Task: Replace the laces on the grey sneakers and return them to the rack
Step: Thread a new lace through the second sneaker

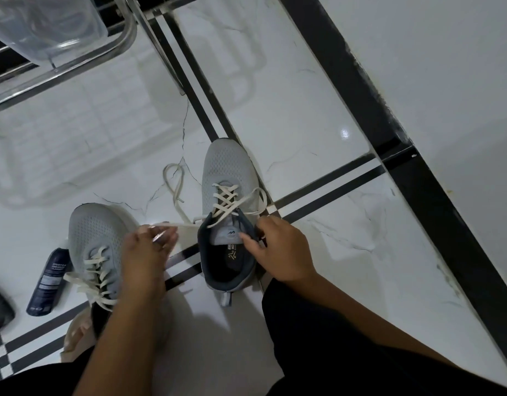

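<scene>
One sneaker (96, 252) half hidden, left hand (145, 252) blurred

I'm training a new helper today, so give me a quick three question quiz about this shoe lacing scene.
1. True or false: both grey sneakers sit on the rack.
2. What does the left hand pinch? A) the cream lace B) the dark bottle C) the rack
3. Fill in: the right hand holds the right sneaker at its ____.

Key: 1 false, both are on the floor, including the left sneaker. 2 A. 3 collar.
</scene>
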